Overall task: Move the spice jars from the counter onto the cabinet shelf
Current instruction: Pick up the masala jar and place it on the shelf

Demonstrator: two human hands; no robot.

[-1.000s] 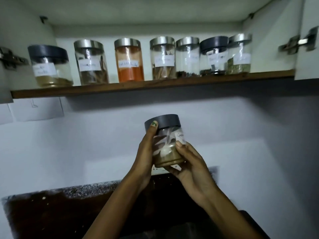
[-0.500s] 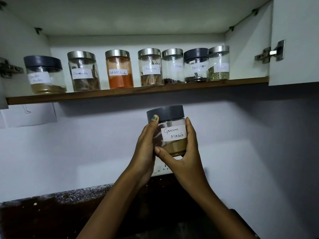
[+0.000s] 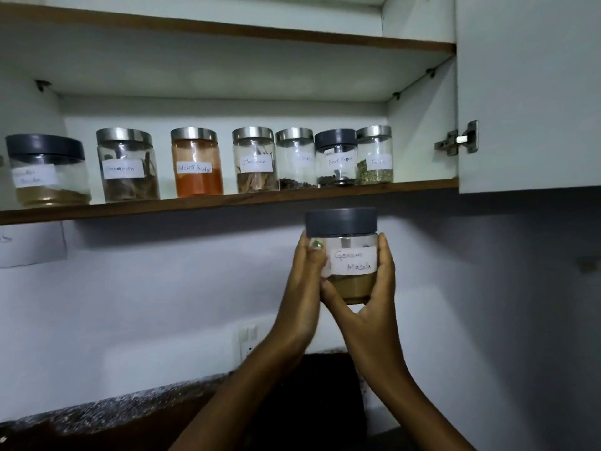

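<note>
A glass spice jar labelled Garam Masala, with a dark grey lid and brown powder at the bottom, is held up just below the cabinet shelf. My left hand grips its left side and my right hand cups its right side and base. Several labelled jars stand in a row on the shelf, among them a dark-lidded jar at the far left, a red chilli powder jar and a black pepper jar.
The open cabinet door with its metal hinge hangs at the right. An upper shelf edge runs above. The speckled dark counter lies at the bottom, with a wall socket behind my left wrist.
Both hands have lifted the jar up toward the shelf edge. Its label was turned from the side to face me. The view has tilted upward, showing more of the cabinet.
</note>
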